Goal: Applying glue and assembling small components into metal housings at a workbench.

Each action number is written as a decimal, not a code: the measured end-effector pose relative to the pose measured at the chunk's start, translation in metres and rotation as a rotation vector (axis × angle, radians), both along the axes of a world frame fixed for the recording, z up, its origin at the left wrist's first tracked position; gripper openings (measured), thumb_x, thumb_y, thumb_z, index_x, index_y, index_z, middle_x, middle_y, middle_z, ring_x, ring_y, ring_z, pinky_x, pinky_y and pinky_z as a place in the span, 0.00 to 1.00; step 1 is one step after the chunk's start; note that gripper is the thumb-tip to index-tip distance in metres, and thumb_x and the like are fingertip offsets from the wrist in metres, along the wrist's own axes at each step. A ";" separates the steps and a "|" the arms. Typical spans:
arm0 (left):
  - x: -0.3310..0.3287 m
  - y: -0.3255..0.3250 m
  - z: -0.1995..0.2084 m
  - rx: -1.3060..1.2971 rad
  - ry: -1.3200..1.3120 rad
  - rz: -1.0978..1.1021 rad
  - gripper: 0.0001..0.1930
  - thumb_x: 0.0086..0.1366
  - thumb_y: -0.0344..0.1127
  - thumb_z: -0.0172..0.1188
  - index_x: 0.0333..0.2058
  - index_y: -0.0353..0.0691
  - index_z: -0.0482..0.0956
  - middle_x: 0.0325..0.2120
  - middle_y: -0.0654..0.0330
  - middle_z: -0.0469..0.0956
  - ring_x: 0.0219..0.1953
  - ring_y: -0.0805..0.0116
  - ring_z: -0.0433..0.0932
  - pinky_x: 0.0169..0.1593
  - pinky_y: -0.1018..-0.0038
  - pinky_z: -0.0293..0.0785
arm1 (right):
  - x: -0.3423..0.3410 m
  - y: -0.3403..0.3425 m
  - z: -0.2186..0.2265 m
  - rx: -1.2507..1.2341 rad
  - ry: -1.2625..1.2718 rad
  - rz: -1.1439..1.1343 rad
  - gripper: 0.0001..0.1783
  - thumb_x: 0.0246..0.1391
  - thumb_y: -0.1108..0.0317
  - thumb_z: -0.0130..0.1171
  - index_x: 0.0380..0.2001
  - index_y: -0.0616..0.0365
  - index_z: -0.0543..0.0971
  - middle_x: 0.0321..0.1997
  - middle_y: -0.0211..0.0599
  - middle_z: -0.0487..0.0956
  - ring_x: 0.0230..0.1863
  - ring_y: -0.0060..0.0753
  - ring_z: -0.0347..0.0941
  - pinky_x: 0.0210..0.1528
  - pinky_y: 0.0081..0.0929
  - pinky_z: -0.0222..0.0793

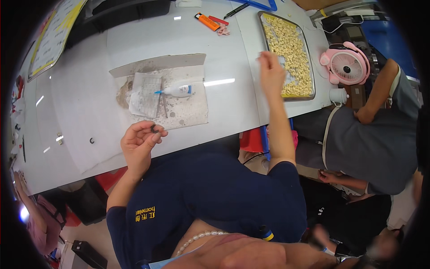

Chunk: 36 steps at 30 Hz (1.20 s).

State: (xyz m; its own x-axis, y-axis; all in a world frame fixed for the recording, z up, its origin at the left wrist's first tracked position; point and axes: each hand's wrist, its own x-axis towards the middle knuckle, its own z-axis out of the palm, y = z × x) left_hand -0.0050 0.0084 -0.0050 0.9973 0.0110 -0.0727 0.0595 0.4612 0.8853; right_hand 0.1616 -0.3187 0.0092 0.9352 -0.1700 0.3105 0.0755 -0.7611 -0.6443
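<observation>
My left hand [139, 142] pinches a small dark curved piece [154, 129] between thumb and fingertips, just above the table's near edge. My right hand [272, 77] is raised at the left side of a metal-rimmed tray [313, 92]. Its fingers are drawn together, and whatever they may hold is too small to make out. Many small pale yellow pieces [291, 49] cover the tray. Between the hands, a white glue bottle [181, 91] with a blue tip lies on stained cardboard [192, 112], beside crumpled printed paper [145, 92].
Another dark curved piece [92, 141] lies on the white table [228, 103] at left. An orange box cutter [207, 22] and a black pen [236, 10] lie at the back. A pink fan [347, 67] and a white lidded cup [338, 96] stand right, near a person in grey [371, 143].
</observation>
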 end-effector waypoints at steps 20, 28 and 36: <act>0.007 -0.040 0.012 -0.022 0.279 -0.118 0.15 0.54 0.23 0.59 0.42 0.33 0.70 0.35 0.53 0.77 0.38 0.64 0.78 0.38 0.77 0.71 | -0.002 -0.052 0.015 0.523 0.087 0.353 0.12 0.47 0.79 0.57 0.39 0.63 0.77 0.34 0.32 0.73 0.31 0.18 0.70 0.34 0.14 0.66; 0.022 -0.045 0.025 -0.215 0.326 -0.233 0.13 0.55 0.23 0.59 0.41 0.34 0.73 0.37 0.55 0.77 0.42 0.67 0.76 0.47 0.75 0.70 | -0.075 0.074 0.023 0.122 -0.167 0.945 0.18 0.29 0.73 0.69 0.31 0.56 0.80 0.25 0.29 0.74 0.29 0.30 0.72 0.29 0.21 0.67; 0.015 -0.026 0.013 -0.290 0.401 -0.283 0.10 0.56 0.25 0.60 0.39 0.34 0.76 0.35 0.58 0.78 0.37 0.75 0.75 0.44 0.80 0.71 | -0.078 0.112 0.018 -0.006 -0.333 1.046 0.16 0.29 0.66 0.68 0.28 0.54 0.79 0.23 0.26 0.72 0.24 0.29 0.68 0.21 0.21 0.64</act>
State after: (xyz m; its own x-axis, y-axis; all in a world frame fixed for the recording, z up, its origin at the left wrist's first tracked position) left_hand 0.0105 -0.0178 0.0079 0.8523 -0.3293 -0.4064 0.5212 0.5994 0.6075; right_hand 0.0839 -0.2064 0.0270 0.4851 0.6607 0.5728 0.8552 -0.2221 -0.4682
